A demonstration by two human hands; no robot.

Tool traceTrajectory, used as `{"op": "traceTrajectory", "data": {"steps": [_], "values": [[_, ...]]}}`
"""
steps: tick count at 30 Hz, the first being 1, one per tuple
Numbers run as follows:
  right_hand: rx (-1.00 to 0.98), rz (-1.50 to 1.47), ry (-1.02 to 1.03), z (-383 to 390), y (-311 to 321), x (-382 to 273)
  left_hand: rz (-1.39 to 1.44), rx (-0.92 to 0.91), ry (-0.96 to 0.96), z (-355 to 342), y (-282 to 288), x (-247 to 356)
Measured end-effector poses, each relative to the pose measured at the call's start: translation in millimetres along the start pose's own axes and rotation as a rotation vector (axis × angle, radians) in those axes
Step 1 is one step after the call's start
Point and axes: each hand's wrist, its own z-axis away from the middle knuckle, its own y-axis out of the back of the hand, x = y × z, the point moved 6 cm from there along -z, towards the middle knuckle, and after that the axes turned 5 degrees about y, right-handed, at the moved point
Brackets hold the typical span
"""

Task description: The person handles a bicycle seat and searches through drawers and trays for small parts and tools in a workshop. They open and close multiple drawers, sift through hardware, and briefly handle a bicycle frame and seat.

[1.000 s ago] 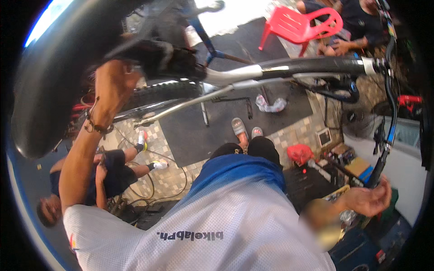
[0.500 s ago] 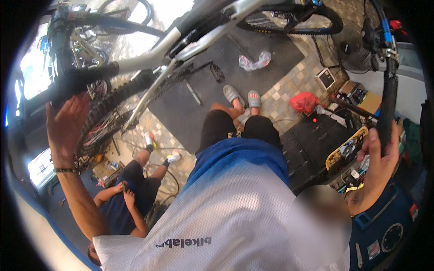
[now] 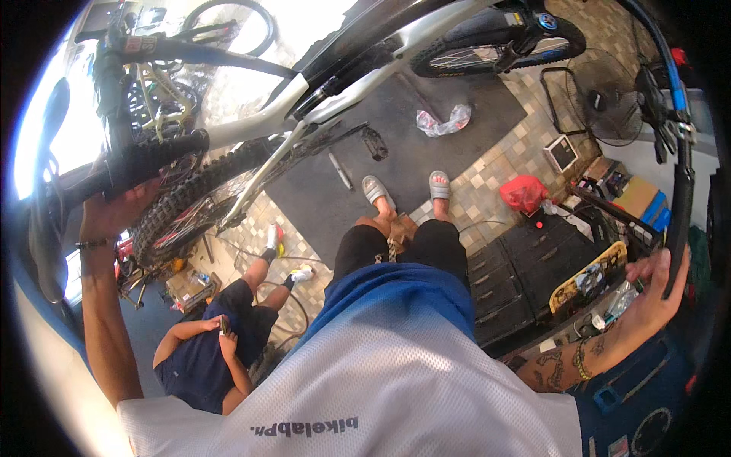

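Observation:
A white and black mountain bike hangs across the upper part of the view, lifted above the floor. Its saddle is at the far left, on a black seatpost. My left hand reaches up at the seatpost, close to the knobby rear tyre. The post and shadow hide most of its fingers. On the far right my right hand is closed around the lower end of the handlebar grip, some fingertips showing on the inner side. Brake lever and cables sit farther along the bar.
A seated person holds a small object at lower left. A dark mat with a plastic bag lies on the tiles. A fan, red bag, black cases and a blue workbench stand right.
My left hand, spread beside the seatpost before, is now partly behind it. The saddle shows more. My right hand has slid to the grip's end, and my feet stand farther apart.

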Motion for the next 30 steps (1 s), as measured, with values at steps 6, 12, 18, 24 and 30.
{"op": "traceTrajectory", "data": {"steps": [6, 12, 18, 24, 30], "values": [[0.035, -0.033, 0.075, 2.5, -6.4, -6.2, -0.568, 0.36, -0.205, 19.0, 50.2, 20.2], [0.051, -0.004, 0.082, 0.4, -6.1, -2.5, -0.72, 0.565, -0.478, 13.2, 53.8, 9.6], [0.089, -0.132, 0.128, -0.5, 39.1, 61.1, -0.505, 0.403, -0.533, 19.3, 28.8, -5.4], [0.252, -0.18, -0.189, 126.5, -50.9, 105.8, 0.243, 0.094, -0.271, 18.5, 46.6, -147.0], [-0.299, 0.177, -0.625, 500.7, -240.5, 261.2, -1.159, -0.134, 0.586, -120.9, 144.2, -386.9]]}}
